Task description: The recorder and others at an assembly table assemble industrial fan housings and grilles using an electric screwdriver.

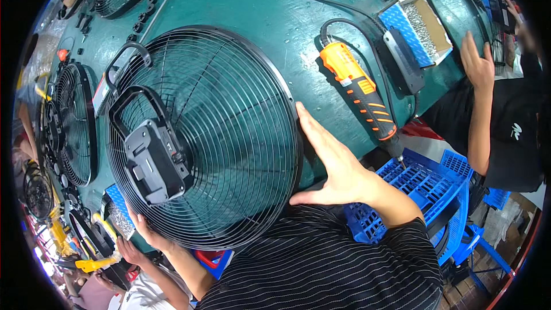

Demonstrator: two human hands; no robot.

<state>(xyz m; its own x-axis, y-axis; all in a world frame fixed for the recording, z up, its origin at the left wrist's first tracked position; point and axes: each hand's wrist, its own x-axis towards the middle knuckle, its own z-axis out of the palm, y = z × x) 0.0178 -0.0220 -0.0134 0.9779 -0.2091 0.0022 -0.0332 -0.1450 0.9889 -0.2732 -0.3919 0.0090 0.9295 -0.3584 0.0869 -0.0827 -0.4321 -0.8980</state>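
Here, right hand (336, 163) flat, fingers extended, touching fan guard (229, 132) rim

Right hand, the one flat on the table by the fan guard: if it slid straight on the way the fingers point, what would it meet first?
The right hand points up along the rim of the black fan guard. Beyond the fingertips lies bare green table; the way looks free, the rim alongside.

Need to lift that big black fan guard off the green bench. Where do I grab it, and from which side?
Likely best by the outer rim of the fan guard, two-handed from opposite sides, where the right hand and left hand already press. It lies flat on the bench, dome up; the thin wires would probably flex, and the motor housing sits off to one side, so its looped handle would tip the load.
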